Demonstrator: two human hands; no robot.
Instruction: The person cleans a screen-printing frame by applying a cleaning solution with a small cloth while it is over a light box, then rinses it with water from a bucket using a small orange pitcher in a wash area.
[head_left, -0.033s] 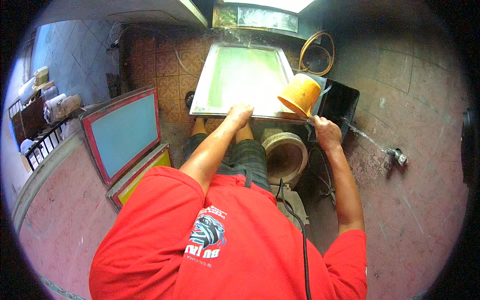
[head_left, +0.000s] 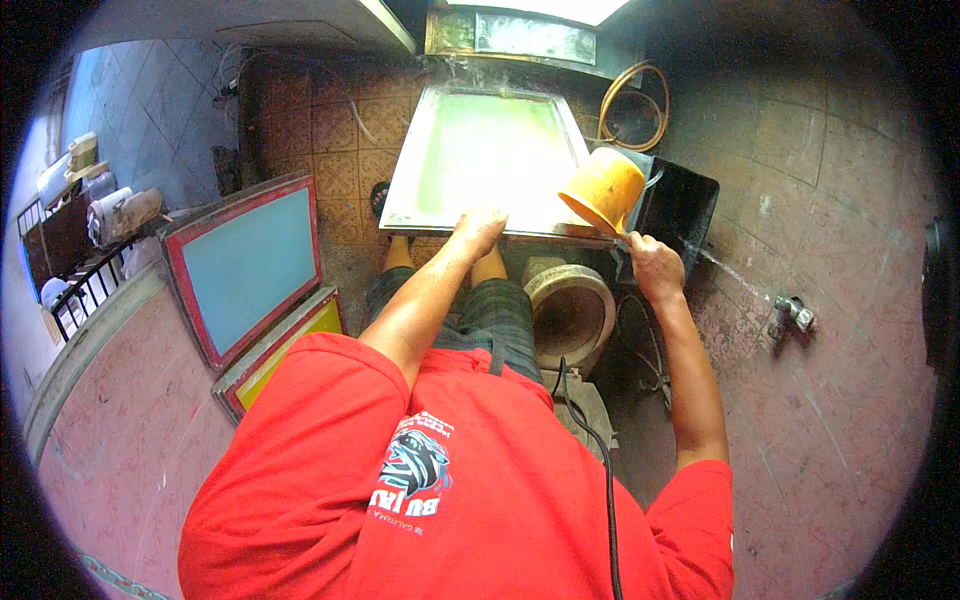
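A large pale-edged screen frame (head_left: 405,190) with a green, brightly lit panel is held tilted before me. My left hand (head_left: 482,230) is closed on its near edge, fingers partly lost in glare. In my right hand (head_left: 657,268) is the handle of a yellow plastic dipper (head_left: 605,188), tipped with its mouth toward the frame's near right corner. The inside of the dipper is partly hidden. Behind the dipper stands a black tub (head_left: 690,200). Water runs toward it from a wall tap (head_left: 793,312).
A toilet bowl (head_left: 572,315) sits below the frame's right side. At left lean a red-edged frame with a blue panel (head_left: 250,275) and a yellow-panelled one (head_left: 292,360). A coiled hose (head_left: 655,105) hangs at the back right. A black cable (head_left: 605,470) crosses my shirt.
The dipper has shifted very slightly to the right. My left hand and the frame have stayed nearly where they were.
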